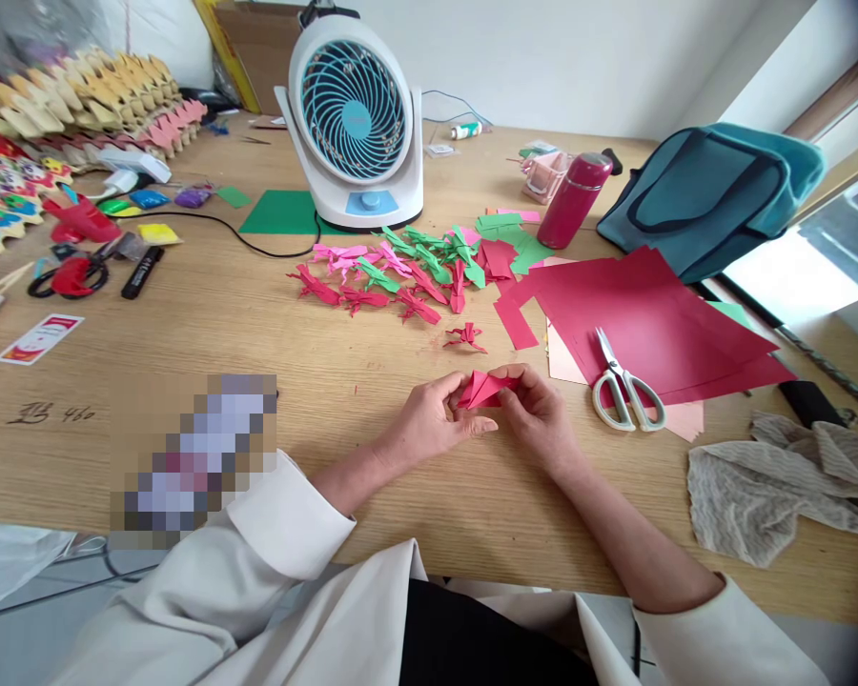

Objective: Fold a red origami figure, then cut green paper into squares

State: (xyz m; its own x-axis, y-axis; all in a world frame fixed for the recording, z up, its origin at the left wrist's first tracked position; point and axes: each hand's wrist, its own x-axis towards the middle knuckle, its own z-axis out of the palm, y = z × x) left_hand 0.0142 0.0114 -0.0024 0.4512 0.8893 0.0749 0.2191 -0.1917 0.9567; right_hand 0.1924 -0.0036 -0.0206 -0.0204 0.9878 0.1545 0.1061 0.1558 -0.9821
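A folded piece of red paper [480, 390] is held up just above the table between my two hands. My left hand [439, 414] pinches its left end, with the thumb stretched out below it. At its right end, the fingers and thumb of my right hand [536, 414] close on the paper. Just beyond my hands lies a small red folded paper figure [466, 336]. Farther back, several more folded figures in red, pink and green [378, 276] lie in a cluster. White-handled scissors [625, 386] rest partly on large red paper sheets [643, 314] to the right of my hands.
A white fan [357, 114] stands at the back, near a green sheet [275, 211]. At the right are a red bottle [573, 202], a teal bag [707, 200] and a crumpled cloth [750, 486]. Black-handled scissors [71, 276] and a card [41, 339] lie at the left.
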